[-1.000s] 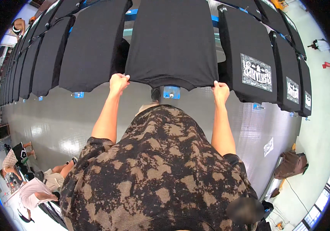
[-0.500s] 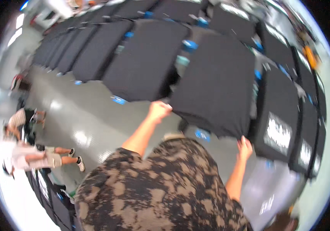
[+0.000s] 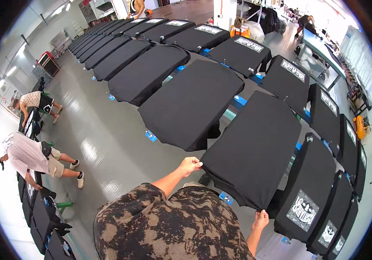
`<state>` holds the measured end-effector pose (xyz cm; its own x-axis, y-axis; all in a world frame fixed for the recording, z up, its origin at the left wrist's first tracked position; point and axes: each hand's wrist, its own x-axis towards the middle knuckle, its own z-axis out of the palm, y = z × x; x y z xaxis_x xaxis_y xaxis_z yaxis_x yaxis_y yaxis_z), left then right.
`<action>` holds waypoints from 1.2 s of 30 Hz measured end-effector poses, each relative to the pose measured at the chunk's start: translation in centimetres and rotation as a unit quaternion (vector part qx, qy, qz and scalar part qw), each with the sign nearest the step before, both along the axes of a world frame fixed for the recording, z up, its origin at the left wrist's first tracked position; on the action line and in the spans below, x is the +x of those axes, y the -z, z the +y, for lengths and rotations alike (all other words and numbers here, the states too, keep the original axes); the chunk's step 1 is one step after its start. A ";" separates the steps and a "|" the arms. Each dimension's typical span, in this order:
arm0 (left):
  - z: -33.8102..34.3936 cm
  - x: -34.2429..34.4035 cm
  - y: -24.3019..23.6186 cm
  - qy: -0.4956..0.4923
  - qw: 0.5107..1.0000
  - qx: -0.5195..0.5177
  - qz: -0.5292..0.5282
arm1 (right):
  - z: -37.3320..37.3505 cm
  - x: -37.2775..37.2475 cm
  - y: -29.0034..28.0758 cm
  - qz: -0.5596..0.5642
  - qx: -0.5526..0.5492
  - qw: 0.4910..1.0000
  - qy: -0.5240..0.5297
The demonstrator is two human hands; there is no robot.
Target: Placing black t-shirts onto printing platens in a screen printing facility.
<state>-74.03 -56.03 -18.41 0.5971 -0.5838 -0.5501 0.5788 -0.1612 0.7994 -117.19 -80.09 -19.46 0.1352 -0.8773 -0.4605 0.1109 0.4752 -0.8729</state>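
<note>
A plain black T-shirt [image 3: 255,147] lies spread over a long flat board in front of me. My left hand [image 3: 190,166] pinches the near left corner of its edge. The near right corner is held between the fingers of my right hand [image 3: 260,220]. Between my two hands the shirt's near edge sags in a shallow curve, with small creases close to the right hand. Under that edge a blue bracket [image 3: 226,198] shows at the board's end.
Another plain black shirt [image 3: 190,104] covers the board to the left. On the right is a black shirt with a white print [image 3: 305,208]. Long rows of shirt-covered boards stretch away. Two people, one in a pink shirt [image 3: 34,151], bend over another row across the grey floor [image 3: 108,143].
My view has tilted up, so the boards and both hands sit lower in the picture, and the blur is gone. Both hands still hold the shirt's near corners.
</note>
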 end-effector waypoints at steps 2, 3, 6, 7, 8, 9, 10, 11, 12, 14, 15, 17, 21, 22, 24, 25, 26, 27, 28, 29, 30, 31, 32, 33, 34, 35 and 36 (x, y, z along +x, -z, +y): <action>0.0 0.2 0.0 0.016 1.000 0.015 -0.001 | -0.3 0.1 0.1 -0.013 0.007 1.000 -0.016; 0.0 0.2 -0.1 0.028 0.999 0.013 0.012 | -0.4 0.0 0.2 -0.022 0.025 0.999 -0.024; 0.2 0.2 -0.9 0.045 0.995 0.012 0.085 | -0.1 0.0 0.1 -0.063 0.085 0.994 -0.024; 0.1 0.1 -1.3 0.039 0.993 0.002 0.111 | 0.3 0.2 0.0 -0.073 0.114 0.991 -0.020; 0.1 -0.1 -1.7 0.036 0.989 -0.001 0.143 | 0.6 0.5 -0.1 -0.076 0.149 0.986 -0.004; 0.0 -0.4 -2.1 0.029 0.983 0.000 0.179 | 1.1 1.0 -0.1 -0.085 0.159 0.983 -0.038; -0.3 -0.8 -2.4 0.049 0.981 -0.005 0.188 | 1.5 1.7 -0.2 -0.088 0.174 0.979 -0.060; -0.7 -1.3 -2.6 0.066 0.977 -0.006 0.200 | 1.8 2.4 -0.3 -0.095 0.187 0.974 -0.087; -1.2 -1.7 -2.7 0.080 0.974 -0.007 0.214 | 2.1 3.4 -0.3 -0.103 0.205 0.969 -0.097; -2.5 -2.9 -2.7 0.118 0.969 0.000 0.217 | 2.5 5.1 -0.4 -0.127 0.204 0.964 -0.109; -3.1 -3.4 -2.5 0.119 0.969 0.009 0.218 | 2.6 5.9 -0.4 -0.147 0.199 0.961 -0.121; -3.8 -4.2 -2.1 0.114 0.975 0.004 0.190 | 2.6 6.7 -0.6 -0.139 0.198 0.966 -0.094; -3.6 -4.6 -1.6 0.110 0.980 0.027 0.161 | 2.6 6.4 -1.1 -0.073 0.166 0.978 -0.104; -3.4 -4.6 -1.7 0.120 0.980 0.030 0.154 | 2.7 6.1 -1.2 -0.065 0.156 0.979 -0.114; -3.1 -4.5 -1.9 0.134 0.978 0.033 0.156 | 2.9 5.7 -1.2 -0.044 0.130 0.981 -0.134; -3.1 -4.5 -2.1 0.138 0.981 0.048 0.127 | 3.0 5.6 -1.1 -0.030 0.115 0.983 -0.143; -3.2 -4.5 -2.4 0.144 0.982 0.064 0.106 | 3.1 5.7 -1.0 -0.019 0.109 0.984 -0.143; -3.2 -4.5 -2.6 0.146 0.981 0.086 0.097 | 3.1 5.8 -1.0 -0.006 0.101 0.984 -0.148; -3.4 -4.5 -2.8 0.152 0.982 0.096 0.066 | 3.0 6.0 -1.0 0.004 0.099 0.984 -0.146; -3.5 -4.5 -3.0 0.153 0.981 0.115 0.044 | 2.8 6.2 -1.1 -0.007 0.102 0.984 -0.144; -3.6 -4.5 -3.2 0.152 0.980 0.122 0.034 | 2.8 6.2 -1.4 0.029 0.091 0.983 -0.156; -3.5 -4.4 -3.5 0.171 0.976 0.134 0.018 | 2.5 6.3 -1.8 0.095 0.085 0.971 -0.204; -3.4 -4.3 -3.8 0.189 0.972 0.137 0.014 | 2.5 6.1 -2.5 0.160 0.091 0.952 -0.246; -3.1 -4.2 -4.2 0.204 0.969 0.138 0.021 | 2.4 6.0 -3.3 0.238 0.098 0.929 -0.266; -2.9 -4.1 -4.6 0.236 0.959 0.154 0.035 | 2.6 5.7 -4.2 0.232 0.082 0.922 -0.299; -2.8 -3.9 -5.2 0.272 0.949 0.160 -0.007 | 2.8 6.1 -5.0 0.260 -0.003 0.908 -0.330; -2.8 -3.9 -5.7 0.306 0.935 0.177 -0.041 | 3.1 6.3 -5.9 0.290 -0.088 0.885 -0.353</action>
